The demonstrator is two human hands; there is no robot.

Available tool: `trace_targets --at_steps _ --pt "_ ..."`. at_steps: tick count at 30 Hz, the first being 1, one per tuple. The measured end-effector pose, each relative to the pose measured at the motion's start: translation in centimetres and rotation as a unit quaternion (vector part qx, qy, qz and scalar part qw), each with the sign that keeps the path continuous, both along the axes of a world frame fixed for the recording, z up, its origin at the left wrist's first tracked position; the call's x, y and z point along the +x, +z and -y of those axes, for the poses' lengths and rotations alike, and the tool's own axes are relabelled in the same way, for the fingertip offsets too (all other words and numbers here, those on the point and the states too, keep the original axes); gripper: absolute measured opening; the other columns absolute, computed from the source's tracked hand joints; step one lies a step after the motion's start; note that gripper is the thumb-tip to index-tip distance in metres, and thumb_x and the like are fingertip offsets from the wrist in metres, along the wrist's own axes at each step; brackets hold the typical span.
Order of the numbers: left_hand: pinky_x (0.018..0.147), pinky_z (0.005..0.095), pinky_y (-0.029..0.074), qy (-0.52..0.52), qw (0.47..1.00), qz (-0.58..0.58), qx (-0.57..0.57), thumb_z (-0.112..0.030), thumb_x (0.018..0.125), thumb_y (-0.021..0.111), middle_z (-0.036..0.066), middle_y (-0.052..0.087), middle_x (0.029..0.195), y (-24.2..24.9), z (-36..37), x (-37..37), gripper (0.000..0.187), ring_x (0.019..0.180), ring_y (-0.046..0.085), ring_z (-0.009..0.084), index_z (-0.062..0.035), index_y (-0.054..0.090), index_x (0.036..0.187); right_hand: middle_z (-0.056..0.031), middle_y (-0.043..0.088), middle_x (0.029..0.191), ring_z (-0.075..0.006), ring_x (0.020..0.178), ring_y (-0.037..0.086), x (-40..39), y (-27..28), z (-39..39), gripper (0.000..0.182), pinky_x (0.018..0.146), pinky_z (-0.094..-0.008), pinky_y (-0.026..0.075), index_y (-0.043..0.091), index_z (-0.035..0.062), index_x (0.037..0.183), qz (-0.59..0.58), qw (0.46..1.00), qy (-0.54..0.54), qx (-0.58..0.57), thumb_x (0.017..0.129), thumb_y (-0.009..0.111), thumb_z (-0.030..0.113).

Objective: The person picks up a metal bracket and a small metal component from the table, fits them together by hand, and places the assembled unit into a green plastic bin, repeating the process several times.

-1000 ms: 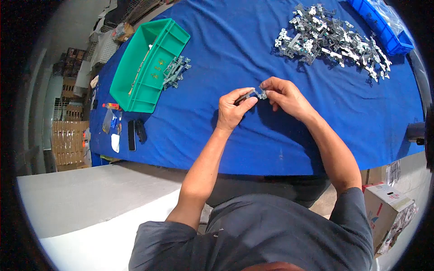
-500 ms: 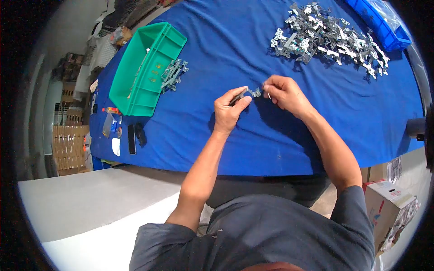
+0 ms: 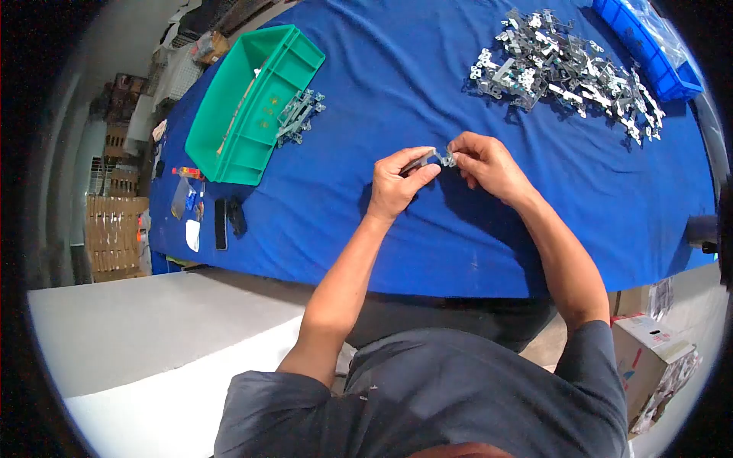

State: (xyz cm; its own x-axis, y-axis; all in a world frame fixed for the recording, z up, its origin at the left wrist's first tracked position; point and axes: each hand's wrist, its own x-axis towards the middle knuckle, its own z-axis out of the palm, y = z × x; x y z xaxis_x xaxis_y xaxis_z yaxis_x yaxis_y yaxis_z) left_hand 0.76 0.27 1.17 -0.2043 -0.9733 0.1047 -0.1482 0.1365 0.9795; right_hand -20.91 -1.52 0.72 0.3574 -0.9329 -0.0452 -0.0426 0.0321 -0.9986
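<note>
The left hand [image 3: 394,183] pinches a metal bracket [image 3: 424,159] between thumb and fingers, seemingly to steady it, while the right hand's [image 3: 486,164] nearly closed fingertips meet its far end. They work above the surface [image 3: 366,263], between the bracket pile [image 3: 569,69] and the green bin [image 3: 263,156], presumably for easy reach.

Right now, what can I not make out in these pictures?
Head view: what, if anything, the right hand pinches at the metal part, covered by its fingers.
Head view: far end of the blue bin, cut off by top edge.
Head view: single shapes in the metal pile, too small and overlapping.
</note>
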Motion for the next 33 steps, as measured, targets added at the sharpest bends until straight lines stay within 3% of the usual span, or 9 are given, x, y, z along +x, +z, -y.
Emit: trace_targets --at_steps 4,7,10,13,16,21,30,33 --pt "0.072 0.0197 0.048 -0.006 1.0 0.004 -0.022 -0.006 0.085 0.081 -0.001 0.072 0.096 -0.8 0.3 -0.1 0.031 0.082 0.06 0.0042 -0.0005 0.074 0.114 -0.0044 0.065 0.086 -0.01 0.07 0.06 -0.3 0.3 0.1 0.02 0.059 -0.0272 0.054 0.066 0.0001 0.112 0.078 0.996 0.016 0.047 0.1 0.06 0.014" --pt "0.071 0.0195 0.048 -0.023 0.999 0.035 -0.015 -0.007 0.085 0.081 -0.001 0.071 0.095 -0.7 0.2 0.0 0.031 0.08 0.06 0.004 -0.0008 0.074 0.114 -0.0033 0.065 0.087 -0.009 0.07 0.058 -0.5 0.1 0.4 0.02 0.059 -0.0259 0.052 0.064 0.0015 0.113 0.026 0.998 0.051 0.015 0.102 0.059 0.017" --pt "0.062 0.0206 0.045 -0.028 0.995 0.07 -0.063 -0.01 0.083 0.083 -0.003 0.07 0.087 -1.1 0.5 0.1 0.028 0.071 0.054 0.0021 -0.001 0.076 0.109 -0.0022 0.065 0.088 -0.0078 0.07 0.056 -0.3 0.6 -0.1 0.019 0.057 -0.0247 0.049 0.065 0.0025 0.109 0.006 1.0 0.001 0.02 0.102 0.059 0.02" --pt "0.07 0.0194 0.048 -0.009 0.999 0.044 -0.004 -0.008 0.084 0.082 -0.002 0.071 0.095 -0.6 0.1 0.2 0.03 0.079 0.059 0.0035 -0.0008 0.075 0.113 -0.0014 0.065 0.085 -0.0071 0.066 0.054 0.2 0.4 0.3 0.019 0.054 -0.024 0.046 0.064 0.0034 0.105 0.092 0.99 -0.105 -0.017 0.103 0.059 0.022" --pt "0.07 0.0194 0.047 0.057 0.998 -0.028 -0.021 -0.01 0.085 0.081 -0.002 0.07 0.094 -0.2 0.0 -0.2 0.031 0.079 0.058 0.0034 -0.0006 0.074 0.113 -0.0016 0.067 0.081 -0.007 0.063 0.054 -0.8 1.0 0.4 0.02 0.054 -0.0236 0.045 0.068 0.003 0.104 0.008 0.998 -0.031 0.047 0.102 0.06 0.021" --pt "0.071 0.0197 0.047 0.03 0.999 -0.032 -0.004 -0.01 0.087 0.08 -0.002 0.071 0.094 -0.2 0.0 0.0 0.031 0.08 0.059 0.0037 -0.0001 0.073 0.116 -0.0034 0.068 0.081 -0.0074 0.065 0.058 -0.3 1.6 -0.2 0.02 0.051 -0.0255 0.047 0.069 -0.0006 0.103 -0.062 0.998 0.013 0.03 0.099 0.061 0.017" --pt "0.071 0.0199 0.048 -0.006 1.0 0.024 -0.006 -0.009 0.086 0.081 -0.001 0.071 0.094 -0.6 0.1 0.1 0.031 0.079 0.059 0.0037 -0.0007 0.074 0.114 0.0 0.064 0.081 -0.0084 0.069 0.059 -0.3 1.1 -0.1 0.021 0.057 -0.0257 0.051 0.068 0.0002 0.109 0.053 0.997 0.001 0.049 0.101 0.061 0.018" --pt "0.064 0.0205 0.046 -0.016 0.999 0.041 -0.031 -0.012 0.083 0.084 -0.002 0.07 0.088 -1.0 0.3 -0.1 0.031 0.072 0.055 0.0026 -0.0021 0.076 0.111 0.0005 0.063 0.082 -0.0078 0.068 0.057 -0.3 0.5 0.0 0.021 0.057 -0.0253 0.05 0.066 0.0011 0.109 -0.003 0.999 0.031 0.012 0.102 0.06 0.02"
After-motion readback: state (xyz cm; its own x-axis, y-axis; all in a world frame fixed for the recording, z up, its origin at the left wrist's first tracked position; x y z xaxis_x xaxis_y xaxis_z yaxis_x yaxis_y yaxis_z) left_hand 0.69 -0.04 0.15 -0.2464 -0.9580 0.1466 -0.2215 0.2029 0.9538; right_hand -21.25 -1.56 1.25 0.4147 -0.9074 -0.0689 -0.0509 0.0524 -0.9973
